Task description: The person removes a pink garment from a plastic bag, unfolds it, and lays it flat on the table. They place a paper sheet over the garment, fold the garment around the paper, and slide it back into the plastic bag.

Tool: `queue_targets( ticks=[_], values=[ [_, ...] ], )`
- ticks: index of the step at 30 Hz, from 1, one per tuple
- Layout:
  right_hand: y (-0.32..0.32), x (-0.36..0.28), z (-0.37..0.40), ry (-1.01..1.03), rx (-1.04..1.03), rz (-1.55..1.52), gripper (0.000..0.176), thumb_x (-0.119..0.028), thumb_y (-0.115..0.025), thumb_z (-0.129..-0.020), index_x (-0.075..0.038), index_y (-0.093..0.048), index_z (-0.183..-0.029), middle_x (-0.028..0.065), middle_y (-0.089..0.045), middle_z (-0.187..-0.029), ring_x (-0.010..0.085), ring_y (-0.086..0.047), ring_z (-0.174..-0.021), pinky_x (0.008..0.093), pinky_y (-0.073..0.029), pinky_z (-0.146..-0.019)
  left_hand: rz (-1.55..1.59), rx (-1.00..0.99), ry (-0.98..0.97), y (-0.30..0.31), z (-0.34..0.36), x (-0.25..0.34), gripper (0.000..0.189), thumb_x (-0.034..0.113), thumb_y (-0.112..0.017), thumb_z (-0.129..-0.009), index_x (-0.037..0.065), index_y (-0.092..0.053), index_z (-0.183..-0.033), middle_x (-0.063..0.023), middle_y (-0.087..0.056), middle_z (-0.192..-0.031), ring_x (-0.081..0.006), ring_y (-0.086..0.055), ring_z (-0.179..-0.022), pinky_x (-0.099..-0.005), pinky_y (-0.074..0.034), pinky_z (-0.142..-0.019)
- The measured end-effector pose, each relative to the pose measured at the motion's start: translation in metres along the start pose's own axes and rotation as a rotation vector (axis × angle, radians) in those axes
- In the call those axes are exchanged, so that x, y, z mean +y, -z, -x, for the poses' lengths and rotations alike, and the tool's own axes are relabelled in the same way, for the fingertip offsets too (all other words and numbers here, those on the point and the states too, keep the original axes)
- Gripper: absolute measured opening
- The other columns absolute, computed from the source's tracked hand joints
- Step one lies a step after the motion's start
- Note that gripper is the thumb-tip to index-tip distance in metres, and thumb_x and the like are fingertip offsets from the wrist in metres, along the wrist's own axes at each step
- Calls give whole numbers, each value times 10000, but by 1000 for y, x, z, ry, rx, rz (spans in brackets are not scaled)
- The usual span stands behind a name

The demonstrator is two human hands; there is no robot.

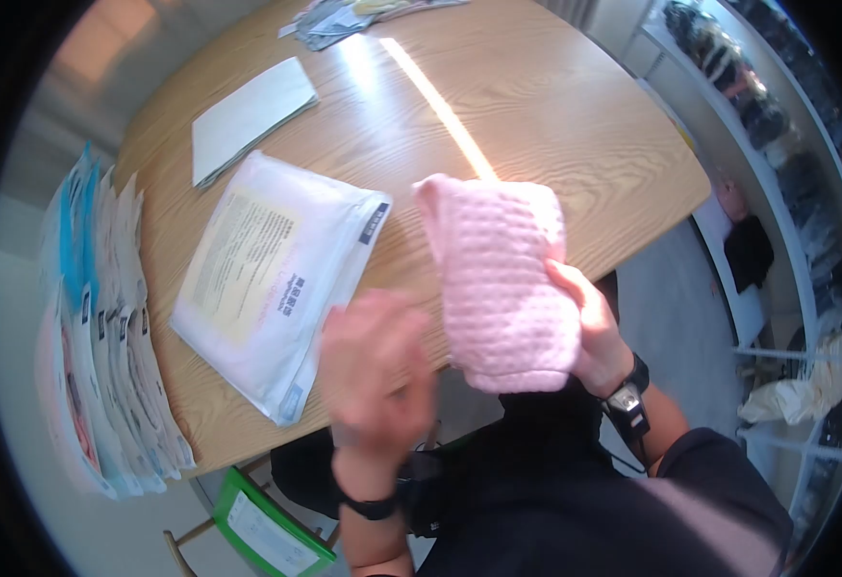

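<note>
The pink waffle-textured cloth [507, 288] is gripped along its right side by the right hand [589, 332], above the near edge of the wooden table [575, 115]. The thumb is laid over the cloth, while the other fingers are hidden behind it; whether the cloth is folded or made up as a garment cannot be told. The left hand [379, 370] is raised at the table's near edge, between the cloth and the printed packet. It is blurred, so how far it is opened cannot be told, and nothing can be made out in its hold. A wristband [370, 506] is worn on the left wrist, and a watch-like device [628, 399] on the right.

On the left part of the table lies the printed packet [272, 279], its lower right side partly covered by the left hand; its small print cannot be read. Beyond it, toward the table's far left, a folded white item [252, 115] is placed. More packets [113, 337] are stood in a row along the table's left edge. At the table's far edge, piled fabric [329, 24] is cut off by the frame. Below the near edge, a green-edged object [272, 529] is seen by a partly hidden chair [182, 553]. To the table's right, shelves [762, 192] are filled with items too dark to identify.
</note>
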State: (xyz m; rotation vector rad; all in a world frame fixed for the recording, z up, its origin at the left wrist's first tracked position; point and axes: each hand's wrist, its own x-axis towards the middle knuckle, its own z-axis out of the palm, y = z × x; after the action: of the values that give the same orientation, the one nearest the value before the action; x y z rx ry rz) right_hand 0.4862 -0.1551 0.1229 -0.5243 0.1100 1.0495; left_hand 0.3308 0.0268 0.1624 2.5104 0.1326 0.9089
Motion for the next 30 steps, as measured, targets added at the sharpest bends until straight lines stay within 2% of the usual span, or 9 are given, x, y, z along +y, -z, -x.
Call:
queue_targets(
  ticks=[1,5,8,14,16,20,26,28,30],
  values=[
    [4,-3,3,-54,-29,-79,468,-200,-466,-1041,39,-407,-1439,184,-574,-1369,283,-608,-1213,435,-490,-1060,-206,9,112,15,0,-12,330,19,-666,-844,5,-642,-1173,-192,-639,-1247,-389,-594,-1191,-466,-434,-1069],
    [11,3,-2,-32,-106,-14,541,-137,-530,-981,13,-360,-1472,197,-548,-1385,312,-594,-1232,469,-492,-1060,-418,-89,338,47,14,-54,384,-7,-647,-835,2,-608,-1217,-208,-599,-1295,-406,-571,-1210,-439,-448,-1055],
    [0,8,-9,-29,-113,28,621,-110,-572,-942,-17,-317,-1500,192,-518,-1399,314,-570,-1258,469,-495,-1058,-445,-212,343,55,22,-63,429,-30,-631,-822,4,-585,-1247,-215,-556,-1354,-402,-545,-1245,-434,-459,-1045],
    [-19,27,-16,128,-184,270,676,-36,-587,-919,-61,-281,-1521,133,-497,-1408,245,-531,-1279,415,-476,-1061,-552,-181,294,63,31,-84,389,3,-670,-784,31,-623,-1170,-160,-643,-1241,-348,-635,-1123,-419,-548,-901],
    [-24,34,-13,152,-194,290,677,-34,-593,-924,-67,-278,-1523,124,-499,-1403,231,-530,-1274,405,-475,-1056,-594,-231,157,66,25,-81,345,41,-687,-794,41,-638,-1135,-141,-669,-1160,-306,-672,-1038,-396,-582,-813],
    [-25,40,-14,203,-211,327,675,-47,-610,-935,-63,-277,-1522,113,-505,-1392,191,-529,-1254,370,-473,-1038,-611,-229,108,65,20,-76,288,48,-691,-803,49,-654,-1088,-113,-691,-1111,-274,-684,-1003,-384,-582,-803],
    [-21,47,-8,202,-184,394,661,-49,-621,-940,-47,-285,-1509,104,-521,-1368,168,-527,-1243,347,-464,-1032,-590,-181,60,67,31,-94,148,67,-708,-817,37,-672,-957,-119,-704,-1057,-286,-699,-920,-373,-580,-753],
    [-25,49,-3,209,-183,423,654,-48,-619,-946,-40,-283,-1507,100,-523,-1364,160,-523,-1245,340,-456,-1035,-457,-47,207,81,21,-85,109,63,-707,-838,19,-670,-930,-133,-706,-1030,-277,-706,-855,-352,-583,-709],
    [-34,53,5,375,-261,673,641,-42,-596,-967,-20,-263,-1514,91,-510,-1368,147,-497,-1262,322,-420,-1057,-413,60,230,94,0,-59,94,58,-699,-851,15,-668,-929,-132,-708,-1018,-265,-705,-830,-338,-577,-676]
  ],
)
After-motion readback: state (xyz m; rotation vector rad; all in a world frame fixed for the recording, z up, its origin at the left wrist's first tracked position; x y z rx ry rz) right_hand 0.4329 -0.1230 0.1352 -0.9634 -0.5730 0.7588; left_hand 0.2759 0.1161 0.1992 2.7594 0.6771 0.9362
